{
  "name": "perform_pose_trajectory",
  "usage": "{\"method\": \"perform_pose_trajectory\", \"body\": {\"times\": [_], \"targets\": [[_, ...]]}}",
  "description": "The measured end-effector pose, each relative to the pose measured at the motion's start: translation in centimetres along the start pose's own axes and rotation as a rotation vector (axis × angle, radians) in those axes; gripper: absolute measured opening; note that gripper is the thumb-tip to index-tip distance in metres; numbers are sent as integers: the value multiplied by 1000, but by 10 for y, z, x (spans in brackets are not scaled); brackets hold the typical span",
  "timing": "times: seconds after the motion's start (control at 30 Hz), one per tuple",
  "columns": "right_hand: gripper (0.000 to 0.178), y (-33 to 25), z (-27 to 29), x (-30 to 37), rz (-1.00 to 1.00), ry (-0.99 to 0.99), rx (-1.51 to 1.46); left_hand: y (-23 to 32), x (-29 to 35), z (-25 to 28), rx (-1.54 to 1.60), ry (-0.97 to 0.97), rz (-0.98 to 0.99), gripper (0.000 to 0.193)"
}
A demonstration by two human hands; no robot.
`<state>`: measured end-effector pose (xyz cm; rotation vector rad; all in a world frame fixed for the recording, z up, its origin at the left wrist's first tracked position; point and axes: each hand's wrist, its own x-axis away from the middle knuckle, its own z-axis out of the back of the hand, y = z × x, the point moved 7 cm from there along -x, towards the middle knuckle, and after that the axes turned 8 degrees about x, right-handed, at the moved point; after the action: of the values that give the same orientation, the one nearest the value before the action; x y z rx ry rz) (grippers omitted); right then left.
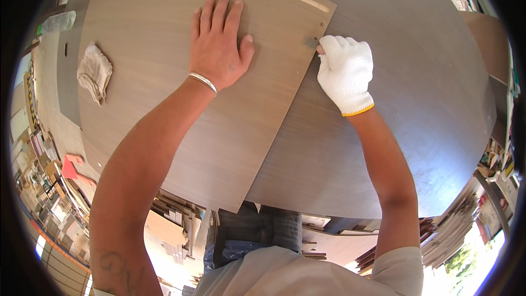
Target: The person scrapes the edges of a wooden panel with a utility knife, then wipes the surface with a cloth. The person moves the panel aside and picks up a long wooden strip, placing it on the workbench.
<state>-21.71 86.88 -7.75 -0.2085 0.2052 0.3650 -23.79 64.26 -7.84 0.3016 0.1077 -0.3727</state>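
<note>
My bare left hand [219, 49] at 11 o'clock lies flat, fingers a bit spread, on the big light-brown wooden board [235, 112]. The board sits toward 10 o'clock on the wide dark-brown bench [323, 148]. At 2 o'clock, my right hand in a white knitted glove [345, 74] is curled, seeming to pinch a small flat grey piece [310, 41] at the board's edge. I'd guess this edge is partway done; I can't tell how much is left.

grey piece [311, 42] partly hidden, left arm [143, 156] cropped
</note>
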Motion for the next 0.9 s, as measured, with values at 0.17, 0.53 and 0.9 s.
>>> {"method": "perform_pose_trajectory", "body": {"times": [0.17, 0.53, 0.9], "targets": [[10, -15, 1, 14, 21, -54, 7, 1, -1, -1, -21, 0, -4, 61], [9, -28, 2, 25, -22, -147, 13, -1, 0, -1, -50, 4, 11, 62], [13, -40, 3, 36, -26, -100, -2, -3, 0, -2, -26, 25, -5, 60]]}}
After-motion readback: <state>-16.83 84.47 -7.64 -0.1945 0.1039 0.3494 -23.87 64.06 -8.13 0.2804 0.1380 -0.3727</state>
